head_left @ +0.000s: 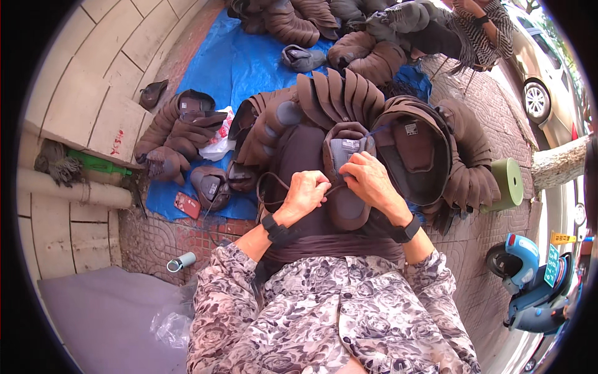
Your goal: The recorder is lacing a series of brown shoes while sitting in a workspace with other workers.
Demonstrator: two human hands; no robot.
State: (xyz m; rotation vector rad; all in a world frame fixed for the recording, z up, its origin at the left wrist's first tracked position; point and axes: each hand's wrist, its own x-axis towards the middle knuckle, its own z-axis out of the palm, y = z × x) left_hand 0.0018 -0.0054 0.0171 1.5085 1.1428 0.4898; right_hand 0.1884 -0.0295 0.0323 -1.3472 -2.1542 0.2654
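A brown shoe upper [347, 209] with a grey tongue lies across my lap, its toe toward me. My left hand [305, 192] is closed in a pinch on a dark shoelace [266, 181], which loops out to the left of it. Over the tongue, my right hand [372, 181] is bent in a pinch at the lacing area. A stretch of the lace seems to run between both hands; the right fingertips partly hide it. Just beyond, nested brown shoe uppers [339, 96] curve in a long row around my knees.
More stacked uppers [289, 25] lie on a blue tarp [233, 59]. To the left are a red phone [187, 204], single uppers [210, 186] and a white bag [219, 142]. A green roll [507, 184] stands right, near a tree trunk [560, 163]. Another person [483, 31] sits far right.
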